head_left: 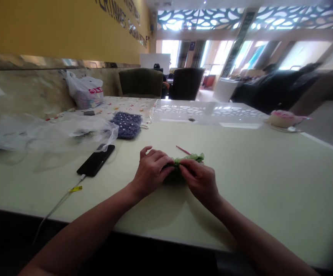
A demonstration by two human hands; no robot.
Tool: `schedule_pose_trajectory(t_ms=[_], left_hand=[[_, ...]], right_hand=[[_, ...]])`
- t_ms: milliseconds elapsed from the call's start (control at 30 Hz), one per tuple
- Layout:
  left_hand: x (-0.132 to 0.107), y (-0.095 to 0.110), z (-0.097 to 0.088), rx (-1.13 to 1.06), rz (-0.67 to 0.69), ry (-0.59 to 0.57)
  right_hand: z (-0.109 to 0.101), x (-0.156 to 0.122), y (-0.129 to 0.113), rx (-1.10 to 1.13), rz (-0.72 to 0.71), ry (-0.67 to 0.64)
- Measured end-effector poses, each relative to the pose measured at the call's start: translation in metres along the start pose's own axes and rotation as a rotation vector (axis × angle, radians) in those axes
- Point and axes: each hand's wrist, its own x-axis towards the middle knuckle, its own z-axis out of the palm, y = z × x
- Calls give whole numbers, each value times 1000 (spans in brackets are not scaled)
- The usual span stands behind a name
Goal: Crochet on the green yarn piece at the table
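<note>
A small green crochet piece [194, 157] lies on the pale table [255, 180] in front of me. My left hand [151, 170] pinches its left side, fingers curled over it. My right hand [200, 179] grips its right side, fingers closed on the green yarn. A thin pink crochet hook [182, 150] pokes out from behind the piece, toward the back left. Whether the right hand holds the hook I cannot tell. Most of the green piece is hidden under my fingers.
A black phone [96, 160] with a white cable [57, 205] lies to the left. Clear plastic bags [40, 132] spread at far left, a purple beaded pouch [127, 124] behind them, a white shopping bag [85, 91] by the wall. A pink item on a dish [284, 119] sits far right. Armchairs [141, 82] stand beyond.
</note>
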Motion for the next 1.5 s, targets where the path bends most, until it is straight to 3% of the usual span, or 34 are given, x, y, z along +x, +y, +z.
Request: schedule_pose_trajectory(t_ms=[300, 367, 533, 633, 767, 967, 1267, 1500], left_hand=[[5, -8, -8, -67, -76, -20], [6, -13, -8, -68, -92, -68], [6, -22, -6, -117, -142, -75], [6, -25, -6, -133, -136, -70], [8, -24, -8, -131, -128, -93], [7, -22, -12, -129, -98, -156], [9, -19, -18, -173, -101, -190], [12, -15, -24, -219, -107, -192]], right_hand=[[10, 4, -6, 38, 28, -25], [10, 8, -6, 139, 130, -75], [-8, 37, -12, 587, 639, -211], [-23, 54, -19, 714, 717, -333], [-23, 59, -22, 773, 668, -404], [-6, 42, -12, 579, 457, -264], [-14, 35, -8, 291, 130, -228], [-11, 32, -8, 217, 51, -273]])
